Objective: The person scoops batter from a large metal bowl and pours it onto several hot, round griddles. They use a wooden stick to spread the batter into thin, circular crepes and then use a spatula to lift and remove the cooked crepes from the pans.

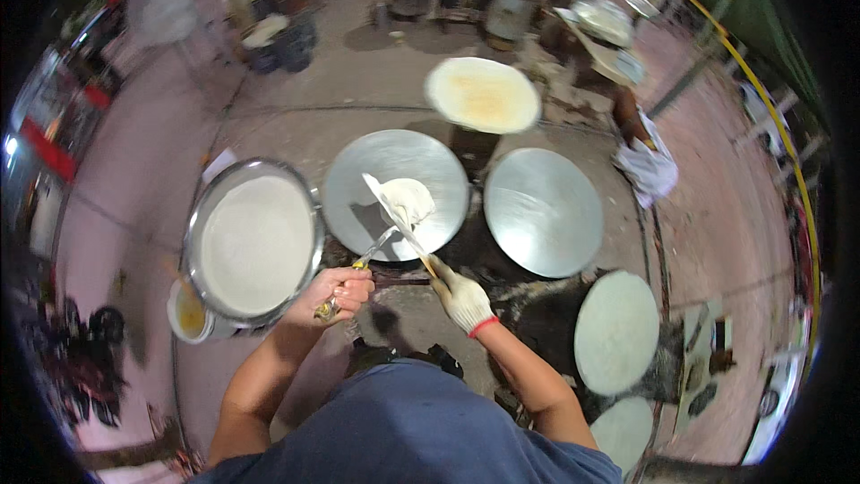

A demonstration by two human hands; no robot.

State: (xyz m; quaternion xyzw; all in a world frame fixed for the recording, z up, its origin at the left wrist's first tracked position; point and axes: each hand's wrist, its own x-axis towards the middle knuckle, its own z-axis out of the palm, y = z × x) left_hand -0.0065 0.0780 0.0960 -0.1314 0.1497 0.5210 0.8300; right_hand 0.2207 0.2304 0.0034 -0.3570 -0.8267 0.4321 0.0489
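Observation:
My bare left hand (342,292) grips the patterned handle of a metal ladle (381,245). The bowl end seems coated with thick white batter (410,200), over the left round metal griddle (356,154). A dark shadow lies on the griddle beside it. On my right hand (463,294) is a cream knit glove with a red cuff; its fingers are closed around a thin flat spreader (410,236). The spreader's pale blade crosses over the ladle at the batter. Whether the batter touches the griddle is hard to tell. Left of my left hand stands a steel basin (314,242) of pale batter.
A second griddle (544,215) stands to the right. Beyond, a large flatbread (484,95) lies on a round top. Pale round surfaces (617,333) sit low right. A small tub (191,312) adjoins the basin. Another person's arm (628,121) shows at upper right, near white cloth.

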